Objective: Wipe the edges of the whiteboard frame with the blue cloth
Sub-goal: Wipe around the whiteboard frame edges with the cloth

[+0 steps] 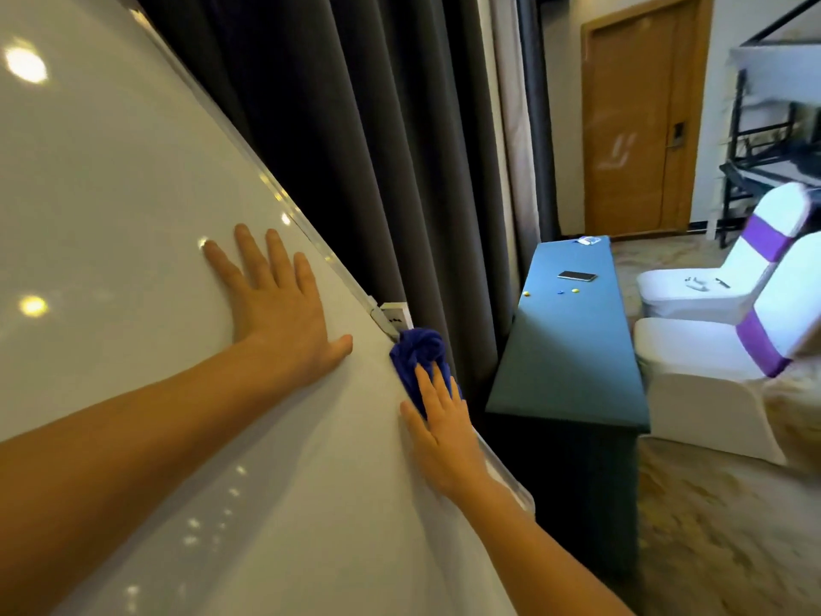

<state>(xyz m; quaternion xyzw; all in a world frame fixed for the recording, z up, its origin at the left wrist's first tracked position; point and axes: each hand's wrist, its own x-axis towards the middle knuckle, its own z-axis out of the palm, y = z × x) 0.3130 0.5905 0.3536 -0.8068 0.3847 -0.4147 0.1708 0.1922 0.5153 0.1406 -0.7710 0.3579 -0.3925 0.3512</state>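
Whiteboard: we see a large glossy white whiteboard (133,193) filling the left of the view, tilted in frame, with ceiling lights reflected on it.
Frame: thin silver metal whiteboard frame (284,202) runs diagonally along the board's right edge; a small white bracket sits on it just above the cloth.
Curtain: dark grey pleated curtain (355,148) directly behind the board edge.
Tabletop: long teal cloth-covered tabletop (573,349) to the right of the board, well apart from our hands; a dark phone (577,276) and a few small yellow and blue bits lie on it.
Chairs: two white-covered chairs with purple sashes (711,349) beside the tabletop, small items on the far seat, too small to tell.
Door: brown wooden door (639,117) at the back of the room.
Left hand: our left hand (280,309) lies flat on the board surface, fingers spread apart, holding nothing.
Right hand: our right hand (444,431) lies at the board's right edge, fingers (437,389) straight and close together, pressing flat on the cloth rather than gripping it.
Cloth: bunched dark blue cloth (420,351) sits on the frame edge just below the bracket, its lower part under our right fingers, its bunched upper part free.
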